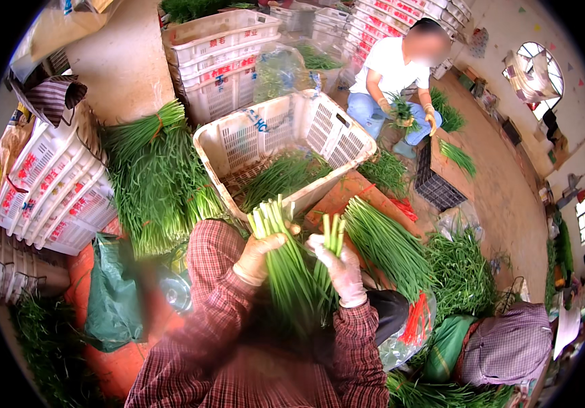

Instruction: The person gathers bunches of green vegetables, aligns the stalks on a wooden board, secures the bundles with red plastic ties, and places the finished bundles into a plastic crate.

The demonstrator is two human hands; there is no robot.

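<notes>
A thick bunch of green stalks, apparently garlic chives (291, 275), is in my gloved left hand (261, 252), its pale cut ends pointing up and away from me. My gloved right hand (342, 273) grips a smaller bunch of the same stalks (332, 235) just to the right. The leaves of both bunches hang down over my lap. Beyond my hands stands a white plastic crate (277, 135) with loose greens (284, 176) on its bottom. Right of my right hand, a larger pile of stalks (386, 239) lies on a wooden board (361, 186).
Tied bundles of greens (157, 178) are heaped left of the crate. Stacked white crates (55, 188) stand farther left, others (223, 61) behind. Red ties (415, 321) lie near my right knee, by loose greens (458, 275). A co-worker (392, 76) sits at the back right holding greens.
</notes>
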